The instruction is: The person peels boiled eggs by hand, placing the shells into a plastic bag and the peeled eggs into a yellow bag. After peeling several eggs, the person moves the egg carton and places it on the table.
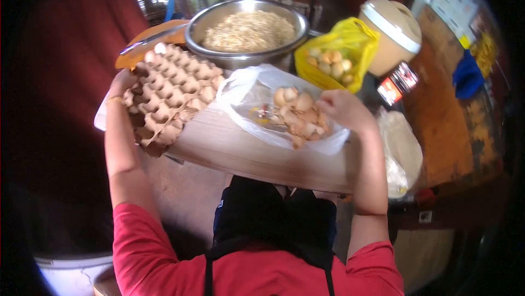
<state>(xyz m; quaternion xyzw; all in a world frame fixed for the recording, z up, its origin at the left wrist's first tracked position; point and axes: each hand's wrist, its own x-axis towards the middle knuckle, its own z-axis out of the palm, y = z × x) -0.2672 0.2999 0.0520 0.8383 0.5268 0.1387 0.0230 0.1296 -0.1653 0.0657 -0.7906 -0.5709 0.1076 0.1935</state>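
My left hand (123, 81) grips the left edge of a brown cardboard egg tray (174, 85), its fingertips partly hidden. The tray lies tilted at the table's left side, mostly bare cups, with a couple of pale eggs (159, 48) at its far corner. Over the right side of an open white plastic bag (240, 91) is my right hand (347, 110), fingers curled together; what they hold, if anything, is hidden. Beneath and beside those fingers, broken eggshells (301, 112) are heaped in the bag.
A steel bowl (191, 36) of pale shredded or flaky food (249, 30) stands behind. A yellow bag (363, 44) holds several round eggs or fruits (331, 63). Right of it are a beige lidded container (391, 30), a phone (398, 83) and a pale plastic-wrapped bundle (399, 143).
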